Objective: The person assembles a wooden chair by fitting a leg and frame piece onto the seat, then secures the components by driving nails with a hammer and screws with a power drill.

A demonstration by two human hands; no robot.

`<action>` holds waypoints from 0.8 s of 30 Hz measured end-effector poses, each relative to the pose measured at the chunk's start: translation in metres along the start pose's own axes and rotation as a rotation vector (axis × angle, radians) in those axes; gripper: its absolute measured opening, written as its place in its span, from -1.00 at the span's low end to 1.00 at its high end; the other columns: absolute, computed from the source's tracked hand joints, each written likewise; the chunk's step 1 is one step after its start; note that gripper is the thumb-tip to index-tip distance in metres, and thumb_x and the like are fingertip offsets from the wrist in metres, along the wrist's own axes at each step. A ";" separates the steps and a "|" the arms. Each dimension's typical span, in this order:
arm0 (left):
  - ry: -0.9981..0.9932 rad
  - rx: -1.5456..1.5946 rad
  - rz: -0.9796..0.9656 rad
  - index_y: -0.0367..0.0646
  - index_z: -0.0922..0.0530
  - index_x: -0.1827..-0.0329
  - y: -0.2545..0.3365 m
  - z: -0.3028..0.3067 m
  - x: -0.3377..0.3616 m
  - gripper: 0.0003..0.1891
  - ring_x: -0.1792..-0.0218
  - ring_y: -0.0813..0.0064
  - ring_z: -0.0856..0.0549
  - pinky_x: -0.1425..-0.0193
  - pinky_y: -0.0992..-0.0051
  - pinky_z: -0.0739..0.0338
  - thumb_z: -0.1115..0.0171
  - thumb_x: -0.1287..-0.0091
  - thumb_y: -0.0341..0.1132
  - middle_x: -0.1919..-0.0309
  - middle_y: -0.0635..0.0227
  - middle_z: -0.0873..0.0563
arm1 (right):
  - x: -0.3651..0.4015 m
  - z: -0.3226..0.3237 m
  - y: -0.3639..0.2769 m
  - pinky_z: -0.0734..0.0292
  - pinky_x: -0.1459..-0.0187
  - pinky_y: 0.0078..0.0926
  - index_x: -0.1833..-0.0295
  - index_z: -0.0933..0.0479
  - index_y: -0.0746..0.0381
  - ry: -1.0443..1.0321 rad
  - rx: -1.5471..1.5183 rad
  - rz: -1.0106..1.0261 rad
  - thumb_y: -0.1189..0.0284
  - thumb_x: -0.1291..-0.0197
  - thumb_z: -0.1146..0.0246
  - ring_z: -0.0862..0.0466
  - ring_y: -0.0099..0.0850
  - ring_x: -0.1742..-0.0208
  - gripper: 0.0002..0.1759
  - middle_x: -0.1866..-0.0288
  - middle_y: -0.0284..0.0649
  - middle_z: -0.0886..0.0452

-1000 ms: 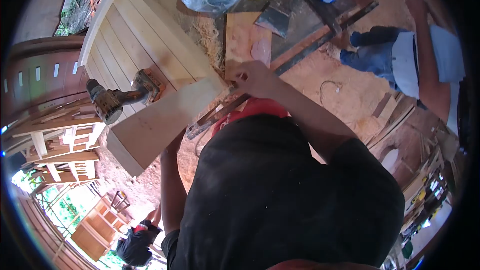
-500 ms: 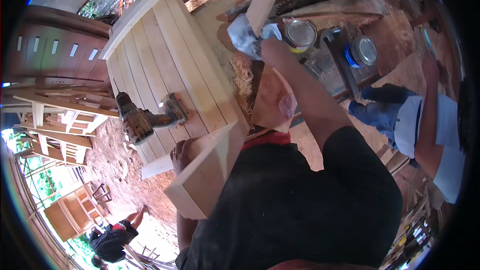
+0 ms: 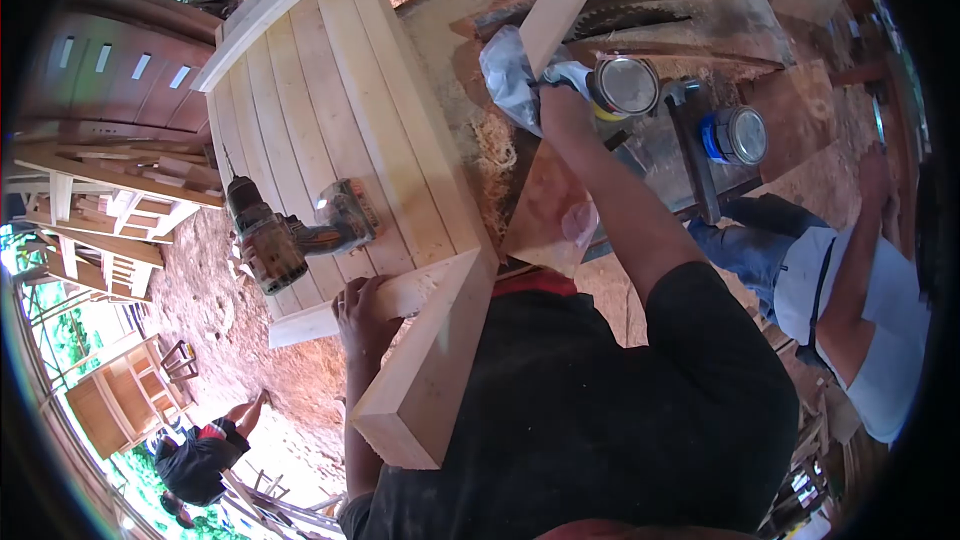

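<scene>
My left hand [image 3: 365, 315] has its fingers curled over the edge rail of a slatted wooden panel [image 3: 335, 70], beside a thick wooden leg [image 3: 425, 365] that juts toward my body. On the slats lies a cordless drill [image 3: 275, 240], its battery toward the right. My right hand [image 3: 563, 105] reaches to a clear plastic bag [image 3: 510, 75] on the workbench; its fingers are largely hidden there. A pale wooden strip [image 3: 568, 5] extends over the bag. Just right of that hand stands a round can [image 3: 626, 87].
A hammer [image 3: 692, 155] and a blue-labelled can [image 3: 735, 135] are on the bench, with a saw blade [image 3: 625, 25] behind. Wood shavings [image 3: 495, 145] lie by the panel. One person in a light shirt [image 3: 850, 290] is at right; another person [image 3: 200, 460] is far lower left.
My left hand shows more fully on the panel's rail, where the leg partly hid it before. The view has shifted a little. My right hand stays by the plastic bag.
</scene>
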State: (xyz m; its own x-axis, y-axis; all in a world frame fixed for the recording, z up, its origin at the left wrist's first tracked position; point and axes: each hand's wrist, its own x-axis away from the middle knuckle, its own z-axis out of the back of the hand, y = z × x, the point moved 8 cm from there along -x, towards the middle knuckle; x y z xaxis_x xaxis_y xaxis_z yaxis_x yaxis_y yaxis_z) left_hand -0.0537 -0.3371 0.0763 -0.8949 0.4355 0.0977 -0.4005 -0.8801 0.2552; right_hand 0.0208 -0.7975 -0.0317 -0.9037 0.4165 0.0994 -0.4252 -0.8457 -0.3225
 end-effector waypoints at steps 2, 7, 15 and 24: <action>0.004 0.007 0.003 0.13 -0.69 -0.13 0.000 0.000 0.000 -0.35 -0.11 0.09 -0.64 -0.33 0.05 -0.46 -0.60 0.17 -0.28 -0.02 0.34 -0.66 | 0.004 0.004 0.001 -0.73 0.11 0.06 0.14 -0.67 0.23 0.045 -0.007 0.019 0.45 -0.37 -0.13 -0.81 0.05 0.15 -0.80 0.22 0.05 -0.77; 0.004 0.011 -0.003 0.14 -0.69 -0.13 0.005 0.002 -0.001 -0.37 -0.12 0.08 -0.64 -0.32 0.04 -0.45 -0.60 0.16 -0.24 -0.03 0.34 -0.66 | 0.002 0.005 -0.003 -0.71 0.11 0.08 0.02 -0.69 0.14 0.017 -0.070 0.061 0.44 -0.39 -0.12 -0.81 0.07 0.15 -0.77 0.18 0.04 -0.78; -0.045 -0.009 -0.010 0.19 -0.68 -0.16 -0.001 -0.003 0.001 -0.34 -0.11 0.07 -0.63 -0.31 0.00 -0.44 -0.60 0.15 -0.12 -0.04 0.35 -0.65 | -0.012 -0.017 -0.006 -0.74 0.13 0.02 -0.07 -0.66 0.12 -0.068 0.021 0.039 0.37 -0.46 -0.08 -0.84 -0.03 0.14 -0.73 0.19 -0.04 -0.80; -0.098 0.021 -0.008 0.15 -0.67 -0.23 0.004 0.005 -0.001 -0.38 -0.18 0.07 -0.62 -0.37 0.00 -0.40 -0.56 -0.02 -0.04 -0.10 0.32 -0.65 | 0.009 0.007 -0.008 -0.72 0.12 0.07 0.07 -0.67 0.23 -0.022 -0.019 0.051 0.38 -0.41 -0.12 -0.84 -0.04 0.18 -0.76 0.20 -0.01 -0.80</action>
State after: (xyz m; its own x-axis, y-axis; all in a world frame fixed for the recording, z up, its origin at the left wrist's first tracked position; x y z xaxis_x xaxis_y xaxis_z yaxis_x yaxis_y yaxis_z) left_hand -0.0537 -0.3401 0.0821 -0.8674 0.4603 0.1890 -0.4027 -0.8725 0.2766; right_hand 0.0152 -0.7896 -0.0216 -0.9253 0.3649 0.1032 -0.3774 -0.8594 -0.3451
